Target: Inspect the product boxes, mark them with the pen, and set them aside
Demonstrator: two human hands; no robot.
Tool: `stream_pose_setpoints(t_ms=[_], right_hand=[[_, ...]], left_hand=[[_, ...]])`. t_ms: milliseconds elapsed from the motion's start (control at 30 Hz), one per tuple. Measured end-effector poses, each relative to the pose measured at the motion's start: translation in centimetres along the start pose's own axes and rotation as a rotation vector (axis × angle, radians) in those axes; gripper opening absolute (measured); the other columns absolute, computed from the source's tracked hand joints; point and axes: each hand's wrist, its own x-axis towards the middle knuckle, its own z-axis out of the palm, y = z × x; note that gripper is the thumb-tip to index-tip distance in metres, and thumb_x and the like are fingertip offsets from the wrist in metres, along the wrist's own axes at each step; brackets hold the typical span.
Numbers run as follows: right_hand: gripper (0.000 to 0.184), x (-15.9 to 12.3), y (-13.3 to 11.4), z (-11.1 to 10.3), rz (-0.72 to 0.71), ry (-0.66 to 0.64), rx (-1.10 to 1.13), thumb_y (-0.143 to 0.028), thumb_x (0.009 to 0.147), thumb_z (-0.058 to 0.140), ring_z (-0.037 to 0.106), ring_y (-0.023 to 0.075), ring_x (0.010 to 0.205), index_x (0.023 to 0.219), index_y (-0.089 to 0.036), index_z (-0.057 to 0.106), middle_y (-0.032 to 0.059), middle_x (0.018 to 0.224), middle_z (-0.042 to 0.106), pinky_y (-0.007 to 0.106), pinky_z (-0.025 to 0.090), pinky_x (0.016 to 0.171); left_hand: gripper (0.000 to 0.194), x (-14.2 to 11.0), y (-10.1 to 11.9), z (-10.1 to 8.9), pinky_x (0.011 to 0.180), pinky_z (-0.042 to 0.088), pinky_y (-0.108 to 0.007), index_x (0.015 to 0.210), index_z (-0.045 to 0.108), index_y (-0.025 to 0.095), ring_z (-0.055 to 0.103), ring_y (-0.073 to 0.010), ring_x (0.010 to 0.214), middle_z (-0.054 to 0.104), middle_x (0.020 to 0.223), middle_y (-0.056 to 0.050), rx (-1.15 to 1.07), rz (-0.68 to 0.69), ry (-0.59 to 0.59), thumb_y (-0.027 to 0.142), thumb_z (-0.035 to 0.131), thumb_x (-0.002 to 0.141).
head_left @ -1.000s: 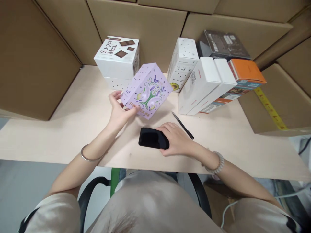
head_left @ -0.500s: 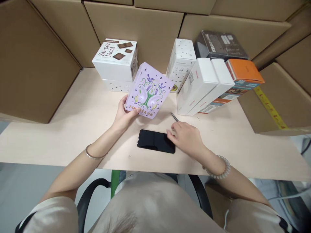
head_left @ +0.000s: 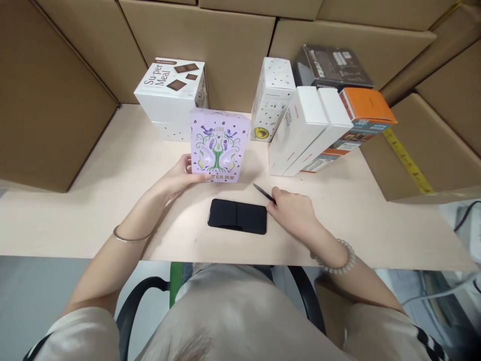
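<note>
My left hand (head_left: 179,176) grips a lilac tea box (head_left: 220,145) by its lower left corner, thumb across the printed front. Birds and a green plant decorate the box, which stands nearly upright; whether its base touches the table I cannot tell. In my right hand (head_left: 293,210) is a dark pen (head_left: 264,193), pinched by the fingers with its tip pointing up and left. A black smartphone (head_left: 237,216) lies flat on the table between my hands, screen dark, close beside my right fingertips.
White Su-per Meal box (head_left: 171,93) stands on another white box at back left. Toward the right are a speckled avocado box (head_left: 273,95), two white boxes (head_left: 304,128), an orange-topped box (head_left: 368,108) and a dark box (head_left: 334,65). Large cardboard cartons (head_left: 48,100) wall the table (head_left: 101,200).
The lilac tea box has turned from a tilt to nearly straight and moved slightly left and down with my left hand. The pen now points more to the left, its shaft showing more.
</note>
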Motion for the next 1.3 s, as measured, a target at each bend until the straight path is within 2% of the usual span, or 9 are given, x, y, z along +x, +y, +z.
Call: stream_pose_setpoints(t_ms=[167, 267, 433, 567, 733, 833, 1033, 1133, 1300], right_hand=[[0.018, 0.4, 1.0, 0.4, -0.133, 0.026, 0.213, -0.031, 0.105, 0.059, 0.080, 0.0296, 0.095, 0.103, -0.022, 0.074, 0.0082, 0.107, 0.085, 0.036, 0.042, 0.068], [0.029, 1.1, 1.8, 1.4, -0.157, 0.190, 0.500, -0.046, 0.105, 0.063, 0.078, 0.0280, 0.093, 0.114, -0.021, 0.075, 0.0109, 0.117, 0.082, 0.040, 0.052, 0.076], [0.127, 1.9, 2.1, 2.9, -0.377, 0.369, 1.047, -0.066, 0.070, 0.095, 0.065, 0.0372, 0.142, 0.170, -0.024, 0.028, 0.0236, 0.166, 0.055, 0.057, 0.060, 0.109], [0.127, 0.8, 1.4, 3.8, -0.415, 0.249, 1.232, -0.054, 0.078, 0.092, 0.062, 0.0328, 0.150, 0.172, -0.030, 0.009, 0.0207, 0.167, 0.051, 0.057, 0.062, 0.114], [0.099, -2.1, 1.9, 6.0, -0.302, 0.331, 1.278, -0.051, 0.080, 0.090, 0.071, 0.0321, 0.139, 0.157, -0.028, 0.033, 0.0187, 0.154, 0.064, 0.054, 0.065, 0.111], [0.089, -4.5, 3.0, 6.9, -0.130, 0.430, 1.303, -0.050, 0.082, 0.088, 0.070, 0.0335, 0.140, 0.153, -0.027, 0.039, 0.0201, 0.154, 0.062, 0.056, 0.064, 0.112], [0.095, -8.8, 5.4, 7.2, 0.242, 0.768, 1.252, -0.051, 0.067, 0.098, 0.066, 0.0381, 0.140, 0.142, -0.022, 0.048, 0.0206, 0.147, 0.064, 0.065, 0.055, 0.119], [0.110, -9.1, 6.4, 7.5, 0.417, 0.867, 1.219, -0.053, 0.062, 0.098, 0.059, 0.0396, 0.147, 0.150, -0.023, 0.041, 0.0211, 0.157, 0.053, 0.067, 0.051, 0.123], [0.128, -6.8, 7.2, 8.0, 0.620, 0.933, 1.091, -0.052, 0.055, 0.098, 0.060, 0.0408, 0.143, 0.157, -0.019, 0.029, 0.0253, 0.160, 0.044, 0.066, 0.053, 0.121]], left_hand=[[0.090, -0.1, 0.0, 1.3, 0.128, 0.051, -0.070, 0.138, 0.063, 0.017, 0.067, -0.0436, 0.144, 0.069, 0.148, -0.021, -0.110, -0.089, -0.040, 0.028, 0.107, 0.060], [0.084, -0.4, 0.4, 2.0, 0.132, 0.048, -0.068, 0.133, 0.066, 0.016, 0.065, -0.0451, 0.147, 0.071, 0.149, -0.020, -0.175, -0.118, -0.114, 0.028, 0.106, 0.060], [0.083, -1.5, 0.6, 3.8, 0.129, 0.050, -0.069, 0.132, 0.070, 0.020, 0.067, -0.0472, 0.145, 0.077, 0.143, -0.015, -0.124, -0.119, -0.258, 0.028, 0.107, 0.058], [0.087, -2.3, 0.1, 5.8, 0.124, 0.057, -0.064, 0.139, 0.071, 0.024, 0.070, -0.0444, 0.141, 0.081, 0.135, -0.012, -0.147, -0.083, -0.369, 0.030, 0.107, 0.061], [0.083, -2.5, -1.2, 6.5, 0.116, 0.063, -0.059, 0.146, 0.069, 0.028, 0.072, -0.0417, 0.138, 0.077, 0.143, -0.013, -0.135, -0.085, -0.501, 0.045, 0.103, 0.072], [0.068, -2.4, -1.6, 5.9, 0.112, 0.064, -0.056, 0.145, 0.070, 0.029, 0.074, -0.0372, 0.132, 0.074, 0.141, -0.013, 0.028, 0.014, -0.453, 0.058, 0.090, 0.087], [0.050, -2.3, -1.6, 4.9, 0.114, 0.062, -0.051, 0.137, 0.072, 0.026, 0.074, -0.0300, 0.126, 0.065, 0.137, -0.012, 0.374, 0.219, -0.256, 0.061, 0.070, 0.102], [0.048, -2.3, -1.7, 4.9, 0.121, 0.058, -0.052, 0.138, 0.069, 0.026, 0.069, -0.0305, 0.134, 0.065, 0.139, -0.012, 0.504, 0.328, -0.300, 0.057, 0.070, 0.102], [0.076, -2.6, -2.0, 4.9, 0.131, 0.047, -0.063, 0.155, 0.060, 0.024, 0.058, -0.0387, 0.148, 0.058, 0.152, -0.016, 0.716, 0.348, -0.456, 0.067, 0.077, 0.094]])
